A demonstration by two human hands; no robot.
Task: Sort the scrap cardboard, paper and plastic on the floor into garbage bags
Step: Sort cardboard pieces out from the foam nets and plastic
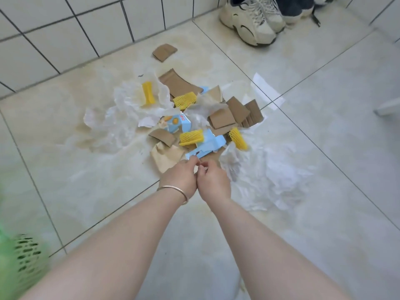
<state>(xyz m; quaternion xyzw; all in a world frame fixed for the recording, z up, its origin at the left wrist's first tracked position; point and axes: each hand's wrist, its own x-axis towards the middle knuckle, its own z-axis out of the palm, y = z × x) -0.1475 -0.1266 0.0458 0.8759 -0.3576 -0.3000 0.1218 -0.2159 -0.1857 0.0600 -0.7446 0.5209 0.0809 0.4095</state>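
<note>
Both hands reach side by side to the near edge of the scrap pile (pixel 194 118) on the tiled floor (pixel 324 148). The left hand (pixel 180 177) has its fingers curled at a corner of the blue carton piece (pixel 207 146), seemingly pinching it; the right hand (pixel 213 182) is loosely curled just beside it, holding nothing visible. The person would do well to lift the carton clear alone, shaking off the thin plastic film (pixel 231 161) lying against it. No bag is clearly in view.
</note>
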